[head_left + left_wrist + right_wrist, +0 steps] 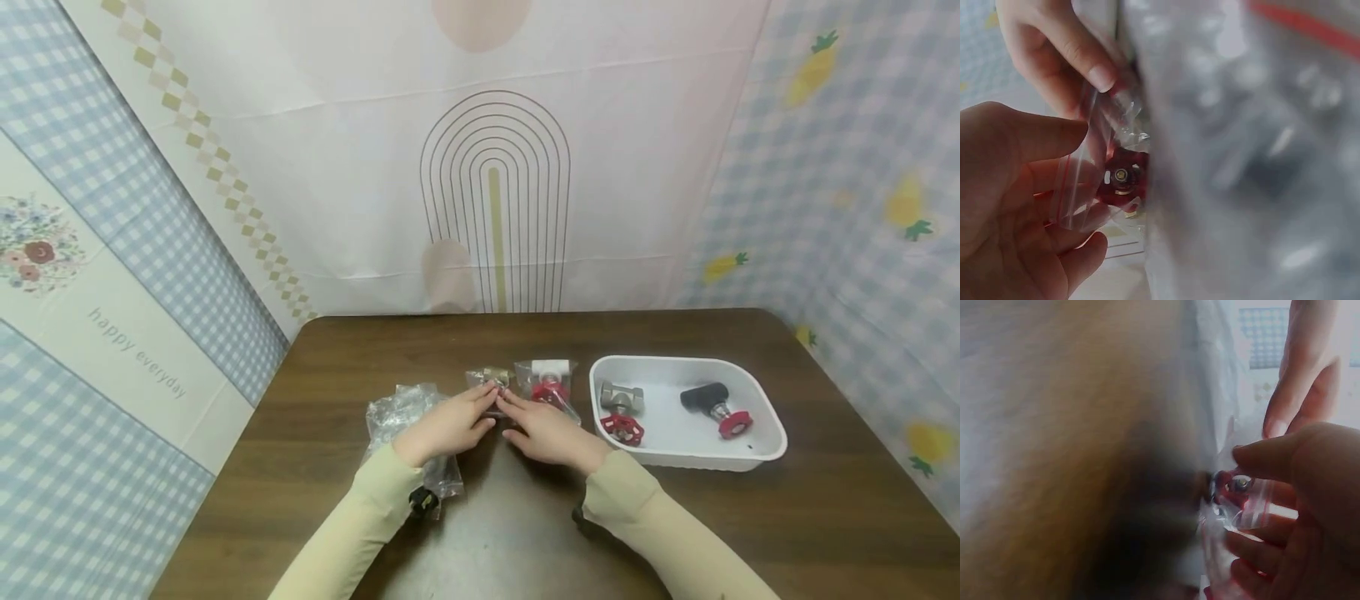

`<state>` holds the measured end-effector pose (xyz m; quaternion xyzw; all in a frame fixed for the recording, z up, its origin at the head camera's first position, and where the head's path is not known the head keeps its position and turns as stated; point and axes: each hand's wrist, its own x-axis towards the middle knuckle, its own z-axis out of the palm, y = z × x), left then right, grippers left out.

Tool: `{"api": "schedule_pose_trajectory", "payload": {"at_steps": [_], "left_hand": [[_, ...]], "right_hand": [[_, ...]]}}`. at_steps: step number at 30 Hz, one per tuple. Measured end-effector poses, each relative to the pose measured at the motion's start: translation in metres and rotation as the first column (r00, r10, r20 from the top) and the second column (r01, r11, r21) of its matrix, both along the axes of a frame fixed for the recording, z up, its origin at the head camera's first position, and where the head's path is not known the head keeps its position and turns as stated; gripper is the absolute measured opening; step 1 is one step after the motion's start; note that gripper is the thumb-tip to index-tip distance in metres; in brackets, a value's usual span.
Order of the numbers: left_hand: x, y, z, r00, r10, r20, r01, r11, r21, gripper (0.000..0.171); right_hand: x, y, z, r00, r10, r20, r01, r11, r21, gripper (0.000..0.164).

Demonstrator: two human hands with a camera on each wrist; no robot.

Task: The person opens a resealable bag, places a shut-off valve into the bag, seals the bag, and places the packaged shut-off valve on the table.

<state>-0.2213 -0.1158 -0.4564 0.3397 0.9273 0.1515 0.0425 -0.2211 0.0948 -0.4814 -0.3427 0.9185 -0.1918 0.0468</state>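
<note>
A clear zip bag (1075,187) lies under both hands in the middle of the table. Inside it is a small valve with a dark red handwheel (1124,176) and a brass-coloured body (493,375). My left hand (447,423) pinches the bag's edge, thumb in front and fingers behind the film. From the other side my right hand (551,429) pinches it too, its thumb (1266,453) close to the handwheel. In the head view the fingertips of both hands meet over the bag, hiding much of the valve.
Beside my left forearm lie crumpled clear bags (393,417). Just right of the hands is another bagged valve (551,369), with a red handwheel. Further right, a white tray (675,458) holds a metal valve (622,398) and a black-handled valve (705,398), both with red wheels.
</note>
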Motion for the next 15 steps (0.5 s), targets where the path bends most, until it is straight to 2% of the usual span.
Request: {"api": "schedule_pose_trajectory", "payload": {"at_steps": [7,15], "left_hand": [[-0.018,0.008,0.006,0.998,0.062,0.018,-0.062,0.998,0.009,0.047],[-0.022,0.015,0.004,0.994,0.098,0.057,-0.098,0.995,0.007,0.052]], "right_hand": [[-0.014,-0.001,0.003,0.984,-0.013,0.177,0.006,0.999,0.037,0.068],[-0.026,0.002,0.003,0.971,0.012,0.238,-0.02,0.999,0.03,0.072]]}}
